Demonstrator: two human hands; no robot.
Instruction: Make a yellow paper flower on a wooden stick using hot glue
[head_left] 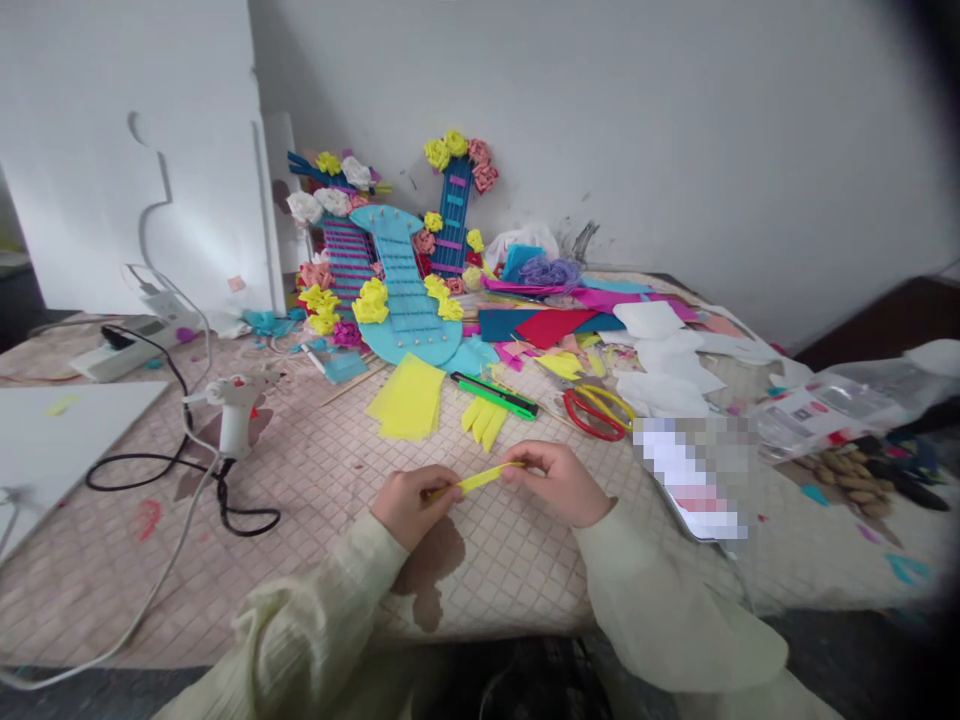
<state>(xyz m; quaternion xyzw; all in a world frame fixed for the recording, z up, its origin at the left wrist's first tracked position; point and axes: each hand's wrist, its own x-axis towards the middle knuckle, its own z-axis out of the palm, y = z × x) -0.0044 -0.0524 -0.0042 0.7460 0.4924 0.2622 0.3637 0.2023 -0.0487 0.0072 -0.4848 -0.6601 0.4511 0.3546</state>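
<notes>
A narrow yellow paper strip stretches between my two hands, just above the patterned tablecloth. My left hand pinches its left end between thumb and fingers. At the other end, my right hand grips it with the fingertips. Beyond my hands lies a stack of yellow paper sheets. Several small rolled or folded yellow paper pieces rest to its right, close to a green and black utility knife. Red and yellow handled scissors lie farther right.
A white hot glue gun stands at left, with its cord looped on the table. Blue craft boards with paper flowers lean at the back. Coloured paper scraps pile up behind. A phone, partly blurred, lies at right near a plastic bag.
</notes>
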